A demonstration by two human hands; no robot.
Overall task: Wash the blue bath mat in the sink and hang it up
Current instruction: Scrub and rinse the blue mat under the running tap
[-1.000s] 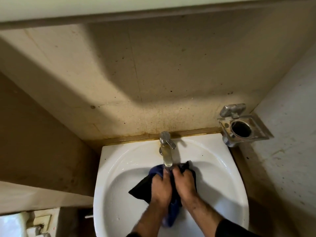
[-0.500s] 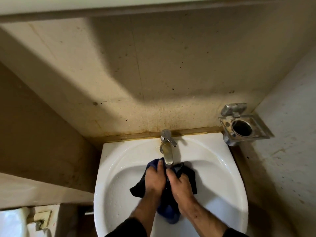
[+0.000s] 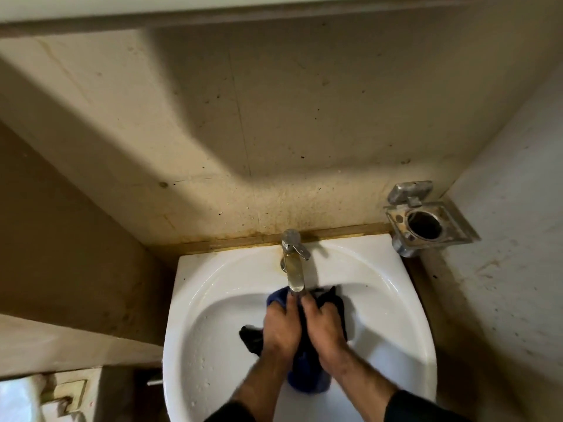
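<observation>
The wet blue bath mat (image 3: 307,379) is bunched up in the basin of the white sink (image 3: 213,315), just under the spout of the metal tap (image 3: 294,266). My left hand (image 3: 281,327) grips the mat's left part, fingers curled into the cloth. My right hand (image 3: 324,327) grips the right part beside it, knuckles nearly touching the left. A dark fold of the mat sticks out to the left and another to the right of my hands. Most of the mat is hidden under my hands.
A stained beige wall stands behind the sink. A square metal holder (image 3: 426,222) with a round hole is fixed on the right wall near the sink's back corner. A white fixture (image 3: 18,400) shows at the lower left.
Both hands have shifted back and forth on the mat under the tap, rubbing it. The bunched cloth has changed shape a little.
</observation>
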